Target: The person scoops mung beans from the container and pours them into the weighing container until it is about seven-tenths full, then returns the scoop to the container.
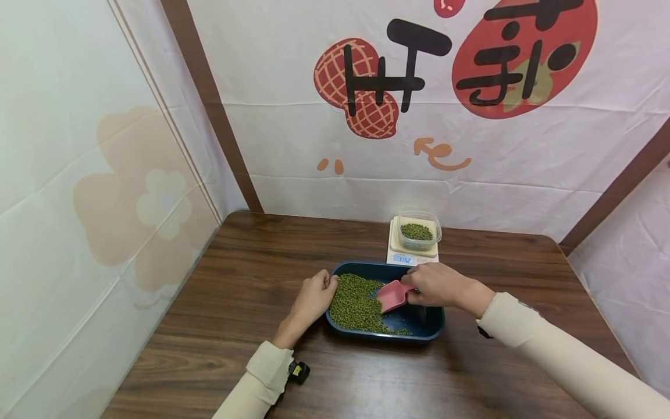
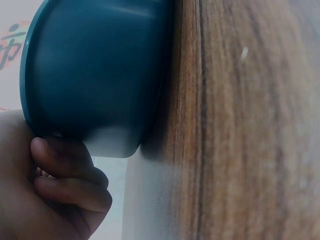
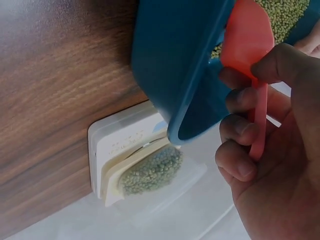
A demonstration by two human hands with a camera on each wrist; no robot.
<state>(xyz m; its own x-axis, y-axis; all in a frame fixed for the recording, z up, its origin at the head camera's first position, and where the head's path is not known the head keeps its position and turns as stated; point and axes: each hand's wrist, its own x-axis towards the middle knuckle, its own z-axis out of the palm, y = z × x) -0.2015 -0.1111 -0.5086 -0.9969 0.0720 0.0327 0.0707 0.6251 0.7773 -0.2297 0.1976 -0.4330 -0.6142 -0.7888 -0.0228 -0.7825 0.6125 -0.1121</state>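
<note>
A dark blue tub [image 1: 419, 336] stands on the table with green mung beans [image 1: 356, 302] heaped in its left part. My left hand [image 1: 315, 297] grips the tub's left rim; in the left wrist view its fingers [image 2: 75, 175] curl at the tub's edge. A pink scoop [image 1: 392, 295] is held by its handle in my right hand [image 1: 439, 284], over the tub at the edge of the heap. In the right wrist view my fingers and thumb wrap the handle of the scoop [image 3: 247, 40]. The scoop's bowl looks bare of beans.
Behind the tub, a white kitchen scale [image 1: 413, 256] carries a clear plastic container [image 1: 419, 243] with some mung beans. Its display reads about 115.2, blurred. A printed cloth [image 1: 293, 139] hangs behind the wooden table [image 1: 251, 273], and another stands on the left.
</note>
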